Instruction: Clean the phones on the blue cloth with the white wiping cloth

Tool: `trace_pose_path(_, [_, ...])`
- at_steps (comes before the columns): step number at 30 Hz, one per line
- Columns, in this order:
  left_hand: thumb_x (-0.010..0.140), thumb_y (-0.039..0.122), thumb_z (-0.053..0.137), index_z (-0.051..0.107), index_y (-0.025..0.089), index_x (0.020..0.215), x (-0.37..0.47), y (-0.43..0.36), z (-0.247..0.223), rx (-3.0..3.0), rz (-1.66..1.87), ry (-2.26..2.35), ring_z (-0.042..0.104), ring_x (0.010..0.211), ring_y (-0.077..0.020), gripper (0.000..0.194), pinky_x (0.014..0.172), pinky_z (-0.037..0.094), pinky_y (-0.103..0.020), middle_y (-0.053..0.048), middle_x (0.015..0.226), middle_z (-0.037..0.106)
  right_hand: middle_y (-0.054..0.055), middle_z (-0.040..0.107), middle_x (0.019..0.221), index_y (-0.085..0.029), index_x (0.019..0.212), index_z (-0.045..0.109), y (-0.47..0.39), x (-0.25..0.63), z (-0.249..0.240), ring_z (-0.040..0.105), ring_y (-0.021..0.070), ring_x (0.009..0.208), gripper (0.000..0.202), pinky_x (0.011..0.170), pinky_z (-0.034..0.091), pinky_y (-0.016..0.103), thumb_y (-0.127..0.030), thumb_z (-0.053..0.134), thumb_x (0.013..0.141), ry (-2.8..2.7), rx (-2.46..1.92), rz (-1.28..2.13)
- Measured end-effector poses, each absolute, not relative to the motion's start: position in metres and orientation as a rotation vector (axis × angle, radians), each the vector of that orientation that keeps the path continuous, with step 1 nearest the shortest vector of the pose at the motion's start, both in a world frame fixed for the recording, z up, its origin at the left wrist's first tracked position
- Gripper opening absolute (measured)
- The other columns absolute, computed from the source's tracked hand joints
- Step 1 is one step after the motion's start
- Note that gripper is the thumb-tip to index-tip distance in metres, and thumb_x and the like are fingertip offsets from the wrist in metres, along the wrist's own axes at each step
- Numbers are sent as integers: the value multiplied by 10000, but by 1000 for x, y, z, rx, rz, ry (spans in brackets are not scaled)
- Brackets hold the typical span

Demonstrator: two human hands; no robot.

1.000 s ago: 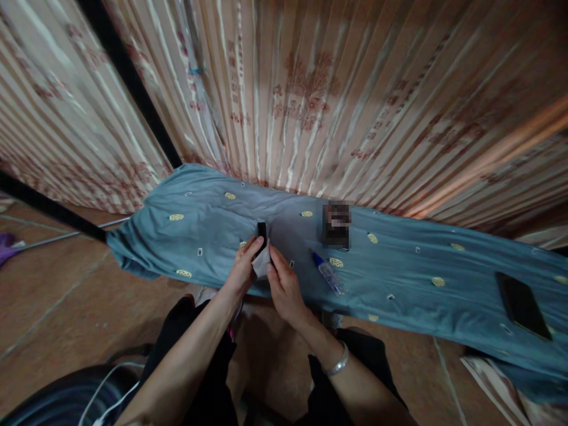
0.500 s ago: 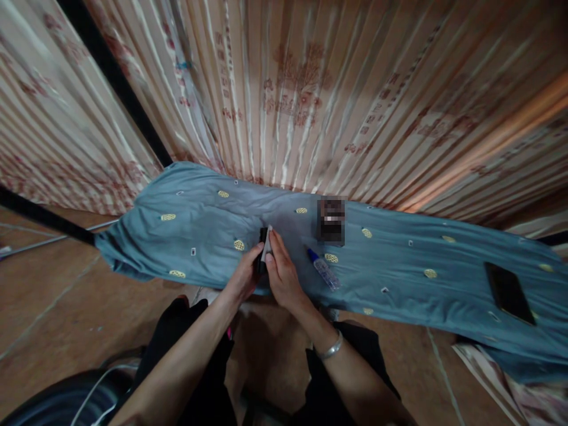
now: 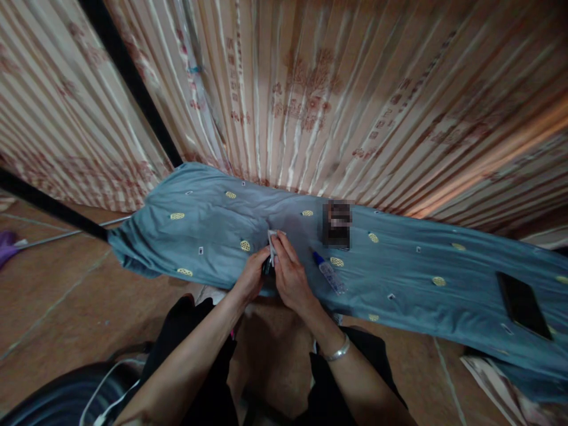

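My left hand (image 3: pixel 254 273) is closed around a small dark object (image 3: pixel 267 266), mostly covered by my fingers, so its kind does not show. A thin light grey piece (image 3: pixel 271 241), which looks like folded cloth, is pressed against it by the fingers of my right hand (image 3: pixel 291 273). Both hands meet over the front edge of the blue cloth-covered surface (image 3: pixel 213 228). Just right of my right hand lies a clear bottle with a blue cap (image 3: pixel 329 275). Behind the bottle is a small dark box (image 3: pixel 337 234), its top blurred out.
A black phone (image 3: pixel 523 305) lies at the right on the blue cloth. Pleated patterned curtains (image 3: pixel 302 89) hang close behind. Dark poles (image 3: pixel 133 89) slant at the left. A black round seat with a white cable (image 3: pixel 89 396) stands at the lower left.
The view has shifted slightly, so everything sits a little further right. The grey piece has turned and bent over the dark object, which is now more hidden between my hands.
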State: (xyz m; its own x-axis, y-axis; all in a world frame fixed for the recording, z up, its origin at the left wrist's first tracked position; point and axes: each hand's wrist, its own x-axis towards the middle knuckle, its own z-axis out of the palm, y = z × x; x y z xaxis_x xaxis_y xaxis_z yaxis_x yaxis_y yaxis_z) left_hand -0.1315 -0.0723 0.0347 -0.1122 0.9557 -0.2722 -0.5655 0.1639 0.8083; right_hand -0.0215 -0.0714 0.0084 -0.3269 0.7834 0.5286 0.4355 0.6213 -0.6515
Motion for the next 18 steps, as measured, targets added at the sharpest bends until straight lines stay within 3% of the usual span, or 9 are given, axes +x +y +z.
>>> trace_pose_path(7, [536,421,859,768,151,804,-131,-75,34,535,1342,1047,628,785,-175,391,794,457,-280,-22,757,734,117,529,1528,-165,1532,423,-64,-18,13,422,194,1477,507,1231,383,441,-281,272,1062,-1885,-1013,512])
trace_pose_path(18, [541,429,838,716,155,675,-133,-79,40,552,1309,1058,547,636,-141,328,640,410,-258,4,633,649,85,676,1361,-212,1375,590,-54,-12,10,623,211,1287,440,1116,500,403,-257,331,1021,-1757,-1073,622])
